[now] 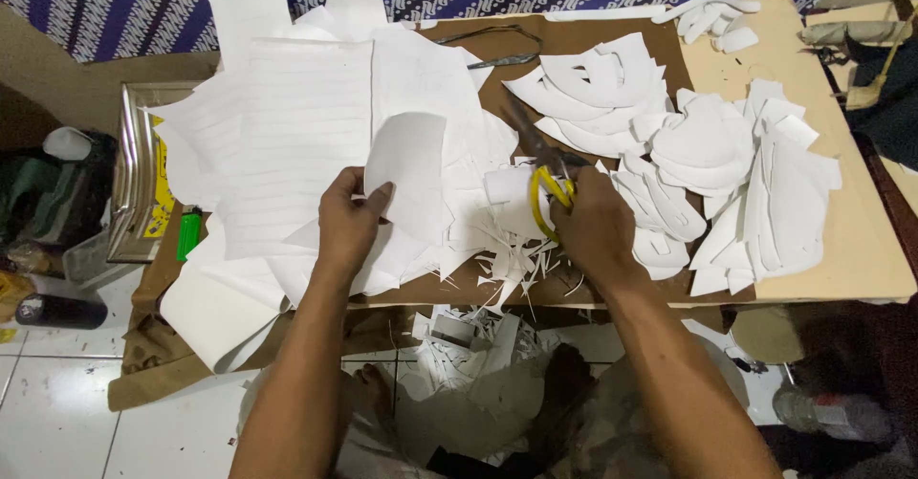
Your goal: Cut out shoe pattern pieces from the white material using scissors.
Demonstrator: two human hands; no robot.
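Between the hands, the left hand pinches a curved white cut piece by its lower edge, seemingly light, thin and floppy, best held near the cut, while the right hand grips yellow-handled scissors.

Sheet stack left on board, cut pieces right, scraps between, perhaps overhanging.
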